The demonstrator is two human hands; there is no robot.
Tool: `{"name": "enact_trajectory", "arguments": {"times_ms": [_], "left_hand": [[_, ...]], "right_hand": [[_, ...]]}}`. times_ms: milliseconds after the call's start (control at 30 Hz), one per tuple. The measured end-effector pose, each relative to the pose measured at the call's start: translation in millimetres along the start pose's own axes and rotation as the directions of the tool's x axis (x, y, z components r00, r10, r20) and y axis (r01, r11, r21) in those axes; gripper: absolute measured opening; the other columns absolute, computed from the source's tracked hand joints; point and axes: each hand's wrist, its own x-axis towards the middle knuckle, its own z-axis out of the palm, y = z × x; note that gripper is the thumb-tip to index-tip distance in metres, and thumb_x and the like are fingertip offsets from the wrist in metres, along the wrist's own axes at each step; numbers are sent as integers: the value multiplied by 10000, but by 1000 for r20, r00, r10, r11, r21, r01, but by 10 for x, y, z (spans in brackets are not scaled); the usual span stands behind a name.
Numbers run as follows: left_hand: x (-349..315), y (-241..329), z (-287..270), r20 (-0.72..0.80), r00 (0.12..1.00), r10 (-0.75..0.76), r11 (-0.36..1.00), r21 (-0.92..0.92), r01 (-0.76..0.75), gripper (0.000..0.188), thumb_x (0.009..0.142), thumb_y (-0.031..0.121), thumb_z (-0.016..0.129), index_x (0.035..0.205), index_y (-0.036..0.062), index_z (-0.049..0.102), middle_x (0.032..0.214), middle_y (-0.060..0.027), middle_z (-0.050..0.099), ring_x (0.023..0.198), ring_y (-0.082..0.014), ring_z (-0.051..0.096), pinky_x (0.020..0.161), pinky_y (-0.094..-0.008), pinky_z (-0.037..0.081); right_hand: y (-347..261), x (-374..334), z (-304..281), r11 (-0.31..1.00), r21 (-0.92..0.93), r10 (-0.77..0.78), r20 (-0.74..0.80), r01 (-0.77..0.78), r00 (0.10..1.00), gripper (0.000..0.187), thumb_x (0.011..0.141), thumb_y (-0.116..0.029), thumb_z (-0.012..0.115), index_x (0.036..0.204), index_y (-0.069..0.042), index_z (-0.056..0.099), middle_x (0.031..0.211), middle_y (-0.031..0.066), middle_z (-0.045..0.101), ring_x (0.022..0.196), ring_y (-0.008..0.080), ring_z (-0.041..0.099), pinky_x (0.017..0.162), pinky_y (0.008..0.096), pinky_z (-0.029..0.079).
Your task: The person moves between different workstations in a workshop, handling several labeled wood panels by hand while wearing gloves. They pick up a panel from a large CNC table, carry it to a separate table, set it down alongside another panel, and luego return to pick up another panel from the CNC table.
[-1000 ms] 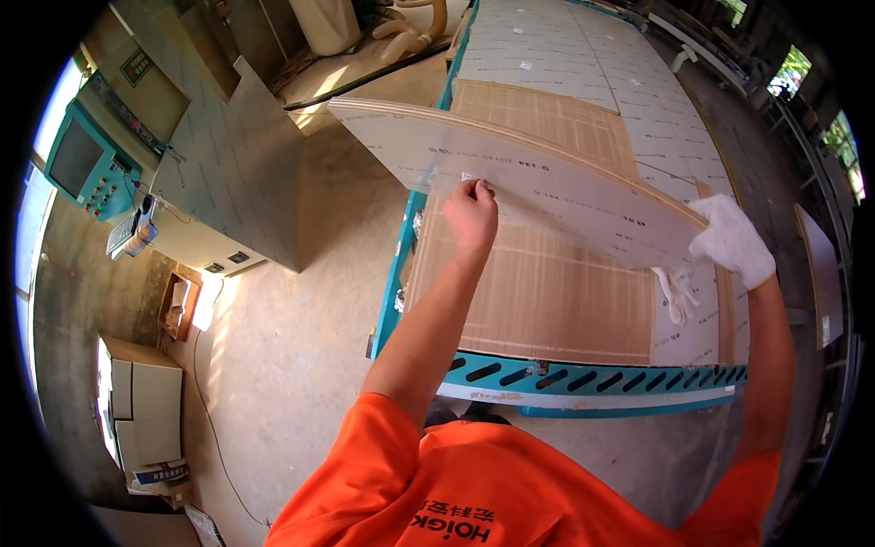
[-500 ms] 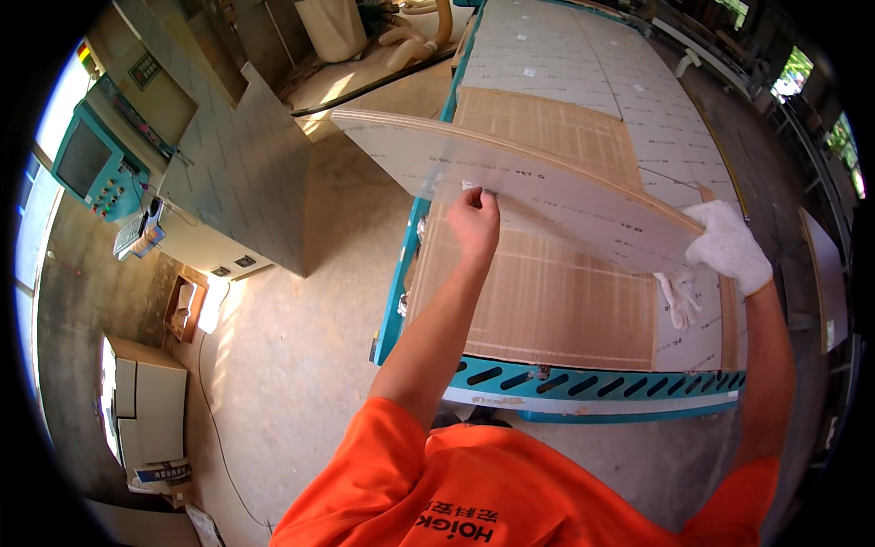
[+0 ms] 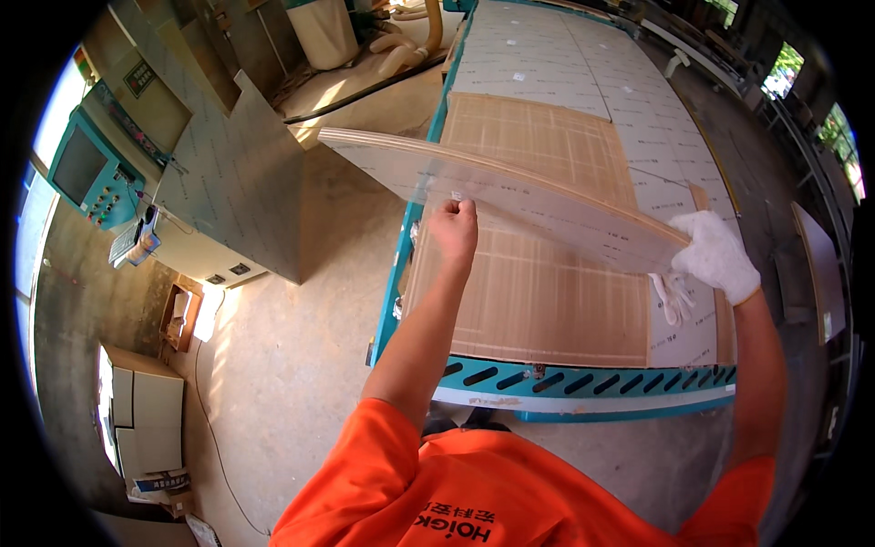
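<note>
A board (image 3: 538,215) with a pale printed face and a layered wooden edge stands tilted above the work table. My right hand (image 3: 718,258), in a white glove, grips its right end. Bare and pinched closed, my left hand (image 3: 453,230) is at the board's pale face, with a small white label (image 3: 458,195) at its fingertips. Whether the label is stuck to the board there, I cannot tell. Below the board lies a brown wood-grained panel (image 3: 538,314). A loose white glove (image 3: 673,299) lies on a pale strip beside that panel, near my right hand.
The table has a teal slotted front edge (image 3: 583,381). Pale sheets (image 3: 547,59) and another brown panel (image 3: 510,128) lie farther along it. A teal control console (image 3: 96,173) and a tall cabinet (image 3: 246,196) stand left. A cable (image 3: 202,392) crosses the floor.
The board and both hands have shifted slightly left, and the board's far left end has dipped. My left hand stays pinched at the label; my right hand keeps its grip.
</note>
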Motion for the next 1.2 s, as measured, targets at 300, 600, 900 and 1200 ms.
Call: {"name": "enact_trajectory", "arguments": {"times_ms": [300,600,900,1200], "left_hand": [[-50,-584,-1223,-51,991,-123,991,41,125,172,798,106,616,688,-24,637,578,-31,594,508,-128,526,507,-321,421],[-960,902,-2717,183,740,647,667,334,-666,115,665,-99,474,699,9,491,722,-83,515,632,-188,438,570,-283,338],[-717,222,-1407,785,273,556,257,151,-955,164,634,-19,615,762,76,654,805,-47,583,727,-262,580,572,-370,513],[-669,-457,-1001,887,357,293,148,327,-933,54,680,62,638,716,82,673,825,-49,582,804,-247,606,534,-393,535]], "right_hand": [[-482,-223,27,934,167,286,185,-317,940,486,672,33,596,1138,55,735,662,198,697,595,261,721,585,342,558],[-476,-1059,1044,988,-115,-99,8,99,995,474,702,-21,647,1172,19,699,1224,228,686,1149,346,660,922,418,556],[-504,-1918,2874,985,-173,-56,-199,22,978,434,769,-120,645,1201,-75,651,1291,66,601,1210,291,573,815,437,492],[-431,-2030,3329,994,-110,-18,-286,-14,958,391,799,-129,621,1186,-77,647,1282,68,600,1201,299,580,813,437,486]]}}
